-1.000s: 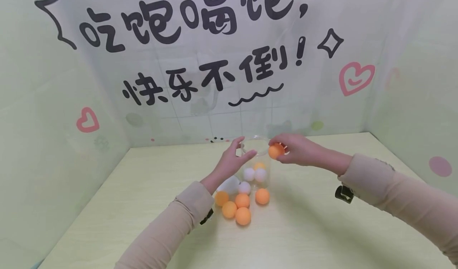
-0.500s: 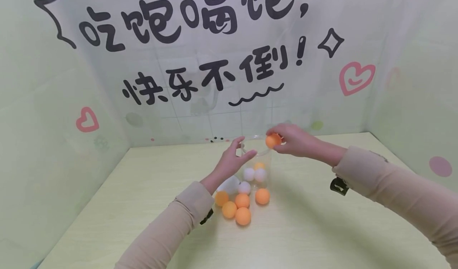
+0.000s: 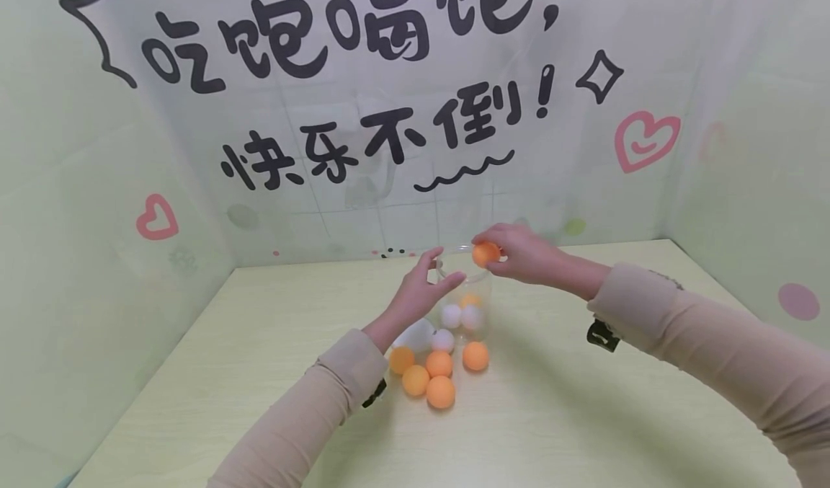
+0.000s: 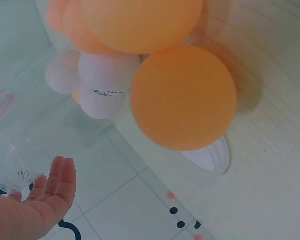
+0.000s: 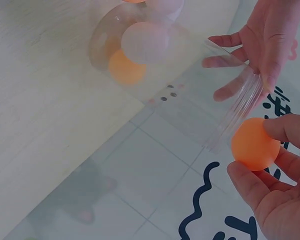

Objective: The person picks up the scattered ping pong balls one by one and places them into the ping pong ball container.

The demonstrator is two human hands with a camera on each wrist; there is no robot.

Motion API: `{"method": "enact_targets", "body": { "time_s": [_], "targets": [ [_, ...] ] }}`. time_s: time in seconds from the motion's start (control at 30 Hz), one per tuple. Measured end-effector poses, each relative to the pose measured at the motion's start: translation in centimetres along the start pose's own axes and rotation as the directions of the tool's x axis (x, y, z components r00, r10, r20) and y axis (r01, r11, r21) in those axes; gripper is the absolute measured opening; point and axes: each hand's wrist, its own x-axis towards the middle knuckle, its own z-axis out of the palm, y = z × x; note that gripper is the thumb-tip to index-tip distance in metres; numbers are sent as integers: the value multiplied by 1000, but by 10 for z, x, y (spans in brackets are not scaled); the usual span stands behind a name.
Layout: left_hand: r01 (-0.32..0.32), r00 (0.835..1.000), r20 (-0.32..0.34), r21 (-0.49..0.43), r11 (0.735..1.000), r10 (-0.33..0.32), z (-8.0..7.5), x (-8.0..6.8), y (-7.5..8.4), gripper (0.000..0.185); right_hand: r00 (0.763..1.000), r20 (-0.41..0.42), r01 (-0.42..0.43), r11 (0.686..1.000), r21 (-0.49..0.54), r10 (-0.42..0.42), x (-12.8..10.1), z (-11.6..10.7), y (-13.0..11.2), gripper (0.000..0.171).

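While the left hand grips the rim of a clear plastic tub on the worktop, the right hand pinches an orange ball just above the opening. Ball: smooth, matte, plain orange. Tub holds white & orange balls.

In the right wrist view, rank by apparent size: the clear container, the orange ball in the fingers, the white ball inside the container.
1. Clear container.
2. White ball and held orange ball: these look about alike, and the orange one sits nearer the camera, so no ranking.

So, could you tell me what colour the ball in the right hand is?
Orange; the right wrist view shows it best.
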Motion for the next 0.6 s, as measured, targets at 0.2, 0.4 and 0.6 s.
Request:
{"method": "enact_targets", "body": {
  "time_s": [0.2, 0.4, 0.6],
  "targets": [
    [-5, 1000, -1, -2, 1000, 5, 0, -1, 1, 74, 998, -33, 44, 999, -12, -44, 1, 5, 1, 34],
    [0, 1000, 3, -4, 1000, 0, 0, -2, 1, 75, 998, -30, 46, 998, -30, -47, 1, 8, 1, 38],
    [4, 1000, 1, -4, 1000, -4, 0, -1, 2, 74, 1000, -20, 19, 1000, -10, -19, -1, 8, 3, 41]
  ]
}}
